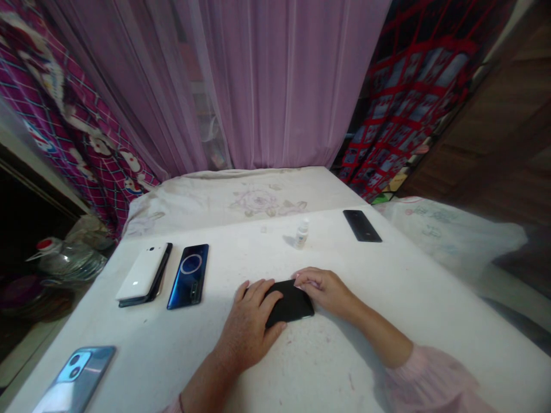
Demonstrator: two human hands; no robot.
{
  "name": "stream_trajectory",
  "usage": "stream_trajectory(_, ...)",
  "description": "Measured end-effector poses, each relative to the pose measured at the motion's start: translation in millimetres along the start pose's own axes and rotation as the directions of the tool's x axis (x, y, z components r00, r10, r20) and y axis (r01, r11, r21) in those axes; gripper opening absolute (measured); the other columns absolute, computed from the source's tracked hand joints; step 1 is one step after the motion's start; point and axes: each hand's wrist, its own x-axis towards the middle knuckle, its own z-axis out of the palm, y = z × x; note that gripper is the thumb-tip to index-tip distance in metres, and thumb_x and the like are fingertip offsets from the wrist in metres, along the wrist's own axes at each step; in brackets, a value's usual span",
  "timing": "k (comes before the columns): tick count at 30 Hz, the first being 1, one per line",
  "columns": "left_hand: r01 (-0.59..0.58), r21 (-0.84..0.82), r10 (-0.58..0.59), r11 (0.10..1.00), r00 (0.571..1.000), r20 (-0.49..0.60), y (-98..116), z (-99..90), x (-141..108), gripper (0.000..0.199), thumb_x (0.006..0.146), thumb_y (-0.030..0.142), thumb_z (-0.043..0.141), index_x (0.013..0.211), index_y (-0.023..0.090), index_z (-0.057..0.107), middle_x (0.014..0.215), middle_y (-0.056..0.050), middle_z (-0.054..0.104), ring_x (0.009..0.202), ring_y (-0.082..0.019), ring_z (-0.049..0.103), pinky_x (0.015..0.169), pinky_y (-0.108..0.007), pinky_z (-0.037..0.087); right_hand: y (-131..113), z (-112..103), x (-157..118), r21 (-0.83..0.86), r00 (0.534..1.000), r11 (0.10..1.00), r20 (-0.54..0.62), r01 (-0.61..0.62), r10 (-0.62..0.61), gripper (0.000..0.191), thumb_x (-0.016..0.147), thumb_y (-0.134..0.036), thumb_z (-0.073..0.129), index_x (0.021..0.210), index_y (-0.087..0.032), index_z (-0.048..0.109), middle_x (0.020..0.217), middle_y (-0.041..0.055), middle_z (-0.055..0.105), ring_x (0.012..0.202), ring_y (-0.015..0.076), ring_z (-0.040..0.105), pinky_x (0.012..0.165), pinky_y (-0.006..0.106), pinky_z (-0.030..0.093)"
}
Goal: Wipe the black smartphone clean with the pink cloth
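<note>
Pale blue smartphone (77, 378), at the near left of the head view, lies back up with its camera block showing, cut off by the lower edge of the picture; from the black smartphone (289, 303) it sits between eight and nine o'clock. That black smartphone lies flat on the white worktop (327, 367), between the two hands. The left hand (249, 327) is spread over its left part, fingers reaching toward the far edge and thumb along the near one, pressing rather than gripping. The right hand (325, 289) is curled with its fingertips pinched together at the far right corner, at one o'clock; something small and pale shows at them, too small to name.

Around the black smartphone, a small white bottle (301, 234) stands upright at twelve o'clock, and a dark smartphone (361, 225) lies between one and two. Toward half past nine lies a glossy blue smartphone (188, 277) with a pale ring on its back; just beyond it, a white smartphone (144, 272) rests on top of a dark-edged stack. A floral cloth (258, 198) covers the far end, purple curtains (279, 86) hang behind at twelve, and a large clear bottle (71, 259) with a red cap is off the worktop toward ten o'clock
</note>
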Motion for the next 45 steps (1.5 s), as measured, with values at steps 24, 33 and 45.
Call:
stream_trajectory(24, -0.019, 0.001, 0.019, 1.000, 0.999, -0.029, -1, 1.0, 0, 0.042, 0.086, 0.038, 0.060, 0.125, 0.023, 0.052, 0.137, -0.011, 0.051, 0.125, -0.030, 0.047, 0.108, -0.053, 0.028, -2, -1, 1, -0.036, 0.998, 0.997, 0.000, 0.067, -0.067, 0.022, 0.081, -0.012, 0.050, 0.083, -0.021, 0.070, 0.097, 0.0065, 0.069, 0.092, 0.0174, 0.065, 0.086, 0.031, 0.048)
stream_trajectory(33, -0.019, -0.007, 0.019, 1.000, 0.999, -0.025, -1, 0.3, 0, 0.041, 0.086, 0.036, 0.061, 0.124, 0.024, 0.052, 0.137, -0.011, 0.051, 0.125, -0.030, 0.047, 0.108, -0.053, 0.026, -14, -26, -6, 0.107, 0.945, 0.994, 0.325, -0.008, -0.027, 0.016, 0.080, -0.018, 0.058, 0.077, -0.018, 0.074, 0.121, 0.0094, 0.058, 0.110, 0.0185, 0.059, 0.087, 0.029, 0.048)
stream_trajectory(45, -0.019, 0.001, 0.019, 1.000, 0.999, -0.030, -1, -0.1, 0, 0.041, 0.087, 0.037, 0.059, 0.125, 0.023, 0.052, 0.137, -0.011, 0.051, 0.125, -0.030, 0.047, 0.108, -0.053, 0.027, -13, -17, -5, 0.051, 0.987, 0.998, 0.160, -0.024, 0.015, 0.024, 0.074, -0.012, 0.057, 0.093, -0.020, 0.067, 0.113, 0.0064, 0.065, 0.103, 0.0197, 0.062, 0.091, 0.033, 0.047)
